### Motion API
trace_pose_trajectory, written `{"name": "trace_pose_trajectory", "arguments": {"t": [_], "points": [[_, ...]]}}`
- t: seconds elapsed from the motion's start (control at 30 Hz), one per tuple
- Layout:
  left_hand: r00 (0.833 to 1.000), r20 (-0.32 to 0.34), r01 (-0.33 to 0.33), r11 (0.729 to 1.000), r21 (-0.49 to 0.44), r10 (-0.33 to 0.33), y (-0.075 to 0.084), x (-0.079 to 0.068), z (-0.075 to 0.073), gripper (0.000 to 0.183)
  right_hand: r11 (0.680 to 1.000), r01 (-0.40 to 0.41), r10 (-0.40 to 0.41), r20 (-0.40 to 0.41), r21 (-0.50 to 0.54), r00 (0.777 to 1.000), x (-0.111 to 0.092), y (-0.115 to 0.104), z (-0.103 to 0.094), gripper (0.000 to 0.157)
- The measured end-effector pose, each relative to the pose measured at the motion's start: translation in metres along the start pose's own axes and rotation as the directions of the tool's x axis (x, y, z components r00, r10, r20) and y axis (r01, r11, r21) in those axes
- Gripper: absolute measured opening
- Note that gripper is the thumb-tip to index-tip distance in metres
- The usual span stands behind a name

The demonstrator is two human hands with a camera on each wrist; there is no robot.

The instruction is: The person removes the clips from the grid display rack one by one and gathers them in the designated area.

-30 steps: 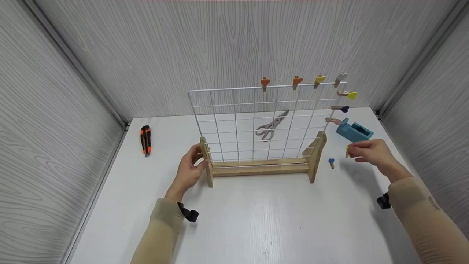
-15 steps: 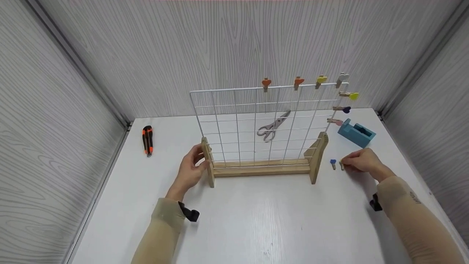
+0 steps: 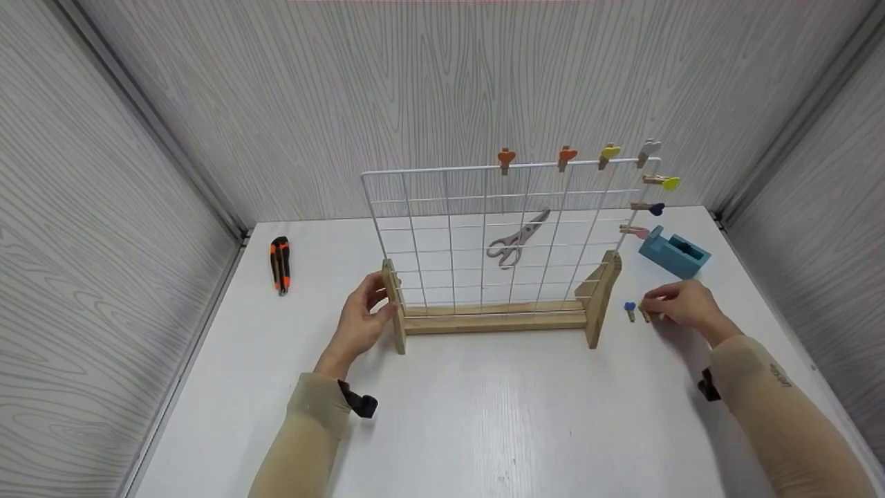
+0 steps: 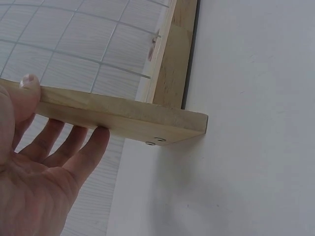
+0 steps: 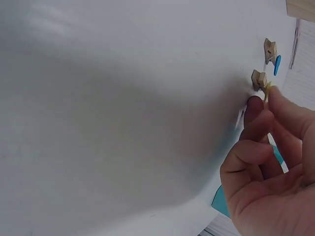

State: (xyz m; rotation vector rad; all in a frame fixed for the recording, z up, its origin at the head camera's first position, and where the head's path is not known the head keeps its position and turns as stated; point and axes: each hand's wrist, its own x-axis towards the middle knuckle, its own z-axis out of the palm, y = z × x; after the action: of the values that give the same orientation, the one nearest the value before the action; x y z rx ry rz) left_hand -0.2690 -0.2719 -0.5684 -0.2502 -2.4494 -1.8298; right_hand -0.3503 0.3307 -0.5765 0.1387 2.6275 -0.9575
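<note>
A white wire grid stands upright in a wooden stand. My left hand grips the stand's left end board, thumb on one face and fingers on the other, as the left wrist view shows with the end board. On the table to the right, my right hand pinches a small wooden clothespin with a yellow decoration, mostly covered by the fingertips in the head view. Beside it lies a clothespin with a blue heart.
Several heart clothespins, such as an orange one and a dark purple one, sit along the grid's top and right edges. Scissors lie behind the grid. A teal tape dispenser stands at right, a utility knife at left.
My right hand has come down and left with the yellow clothespin, to the table beside the blue one. My left hand keeps its grip on the stand.
</note>
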Motion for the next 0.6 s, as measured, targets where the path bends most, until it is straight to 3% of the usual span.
{"name": "trace_pose_trajectory", "arguments": {"t": [0.2,0.4,0.5,0.6], "points": [[1.0,-0.006,0.001,1.0,-0.005,-0.001,-0.003,-0.001,0.001,0.056,0.997,0.067,-0.069,-0.109,-0.027,0.992,-0.012,-0.012,-0.014,0.054],[1.0,0.003,0.001,1.0,-0.004,-0.001,-0.003,0.0,0.0,0.054,0.983,0.176,-0.163,-0.19,0.056,0.968,-0.032,-0.045,-0.048,0.055],[1.0,0.004,0.008,1.0,-0.011,-0.008,-0.002,0.0,0.0,0.054,0.96,0.26,-0.231,-0.226,0.106,0.946,-0.043,-0.069,-0.068,0.05],[1.0,0.003,0.012,1.0,-0.016,-0.012,-0.001,0.001,0.001,0.054,0.936,0.326,-0.285,-0.255,0.134,0.924,-0.056,-0.096,-0.089,0.033]]}}
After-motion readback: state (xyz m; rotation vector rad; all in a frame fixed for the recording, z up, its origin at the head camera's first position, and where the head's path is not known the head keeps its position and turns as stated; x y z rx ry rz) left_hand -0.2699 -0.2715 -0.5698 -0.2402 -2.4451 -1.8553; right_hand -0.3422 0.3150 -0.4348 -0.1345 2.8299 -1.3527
